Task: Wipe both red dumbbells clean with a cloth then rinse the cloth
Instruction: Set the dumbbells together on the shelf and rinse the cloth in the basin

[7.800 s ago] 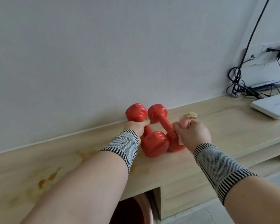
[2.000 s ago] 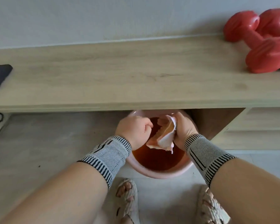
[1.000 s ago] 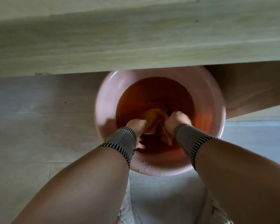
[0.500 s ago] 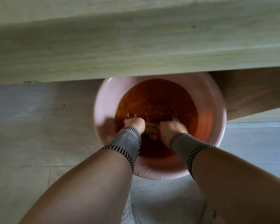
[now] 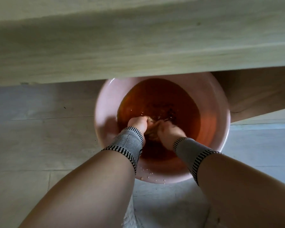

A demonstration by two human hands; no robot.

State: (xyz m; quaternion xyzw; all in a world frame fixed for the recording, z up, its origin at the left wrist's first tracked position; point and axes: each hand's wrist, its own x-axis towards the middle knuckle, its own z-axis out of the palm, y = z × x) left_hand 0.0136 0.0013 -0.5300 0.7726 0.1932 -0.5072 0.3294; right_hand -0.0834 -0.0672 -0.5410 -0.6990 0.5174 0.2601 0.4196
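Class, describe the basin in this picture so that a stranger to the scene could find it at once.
Start at the long pale wooden shelf. Tucked under its front edge, on the grey floor, sits the round pink basin. It alone holds reddish-brown water.

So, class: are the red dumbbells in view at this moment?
No: the view shows only both hands, left hand and right hand, in the pink basin under the wooden shelf.

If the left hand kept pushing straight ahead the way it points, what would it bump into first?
Probably the brown water, then the far wall of the pink basin. The left hand points forward and down; depth is unclear.
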